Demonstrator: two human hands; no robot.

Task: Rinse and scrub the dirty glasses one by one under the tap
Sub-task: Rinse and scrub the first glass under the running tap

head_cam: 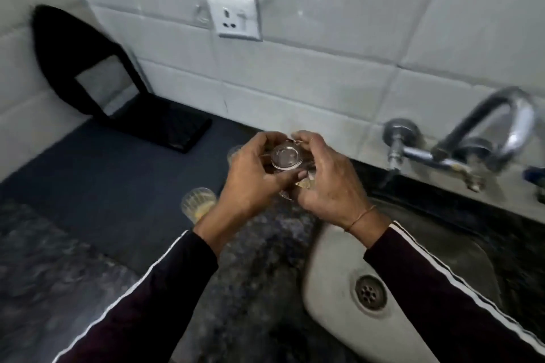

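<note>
Both hands (295, 177) around glass (285, 158)

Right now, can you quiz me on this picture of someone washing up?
1. True or false: water is running from the tap.
2. What do the left hand and right hand hold between them? A) a plate B) a clear glass C) a spoon
3. Fill in: another dirty glass stands on the ____, left of the sink.

Key: 1 false, no stream shows. 2 B. 3 counter.
</note>
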